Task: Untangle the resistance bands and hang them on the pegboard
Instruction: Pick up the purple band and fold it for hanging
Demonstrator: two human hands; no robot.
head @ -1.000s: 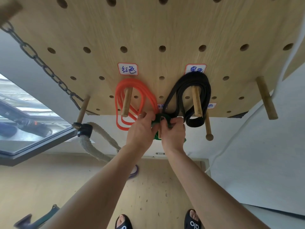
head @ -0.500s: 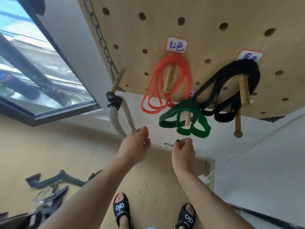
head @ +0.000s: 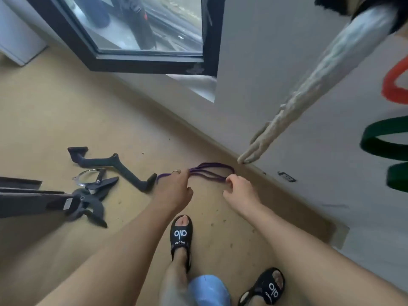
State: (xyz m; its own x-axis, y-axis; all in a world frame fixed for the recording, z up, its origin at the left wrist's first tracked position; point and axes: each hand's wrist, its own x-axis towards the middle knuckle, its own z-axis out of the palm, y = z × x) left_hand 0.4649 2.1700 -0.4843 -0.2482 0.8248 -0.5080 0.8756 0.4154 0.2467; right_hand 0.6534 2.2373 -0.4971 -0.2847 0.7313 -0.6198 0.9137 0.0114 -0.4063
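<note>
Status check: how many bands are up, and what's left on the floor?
Done: the red band and the green band hang at the frame's right edge. In hand: the left hand and right hand are low over the purple band lying looped on the floor; contact is unclear. Left: lift, untangle and hang it.

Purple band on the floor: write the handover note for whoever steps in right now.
Left hand: reaching down at the purple band, empty; contact unclear.
Right hand: fingers loosely curled at the band's right end, no clear grip.
Purple band lies in loops on the floor by the baseboard.
Done: orange band and green band hang at the right edge of the view.
Left: pick up the purple band, untangle it, hang it on the pegboard, which is out of view.
</note>
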